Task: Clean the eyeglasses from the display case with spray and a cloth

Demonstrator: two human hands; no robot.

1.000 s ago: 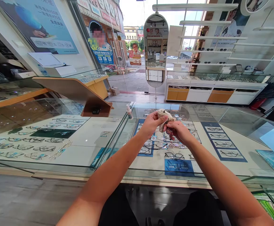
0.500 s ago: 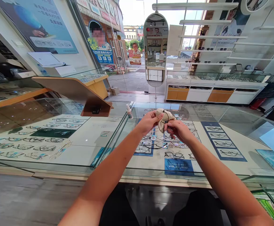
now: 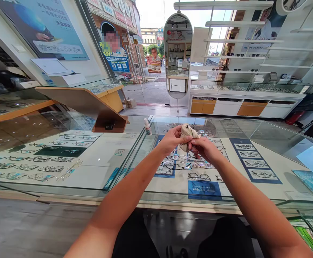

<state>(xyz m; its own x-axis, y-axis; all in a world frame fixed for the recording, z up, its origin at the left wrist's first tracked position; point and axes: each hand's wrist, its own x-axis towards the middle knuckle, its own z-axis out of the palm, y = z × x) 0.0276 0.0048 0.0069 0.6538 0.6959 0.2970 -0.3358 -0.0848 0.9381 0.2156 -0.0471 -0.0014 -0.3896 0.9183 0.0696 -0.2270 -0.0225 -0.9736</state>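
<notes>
My left hand (image 3: 172, 139) is closed on a beige cloth (image 3: 186, 132), which is bunched up above the glass counter. My right hand (image 3: 204, 146) pinches a pair of glasses (image 3: 192, 126) at the cloth's lower right edge. Only thin dark parts of the frame show; the cloth and fingers cover the rest. The two hands' fingertips meet or nearly meet. Beneath them, several eyeglasses (image 3: 198, 176) lie inside the glass display case (image 3: 156, 191). A small white spray bottle (image 3: 147, 127) stands on the glass to the left of my hands.
A brown wooden stand (image 3: 109, 123) rests on the counter at left. Rows of frames (image 3: 51, 168) fill the left case, and a blue strip with glasses (image 3: 244, 154) lies in the right one. Beyond are an oval mirror (image 3: 178, 57) and a white cabinet (image 3: 228, 105).
My left hand has shifted slightly right, its thumb now nearer my right fingertips. The cloth is folded more tightly and hides more of the glasses. My right hand has hardly moved.
</notes>
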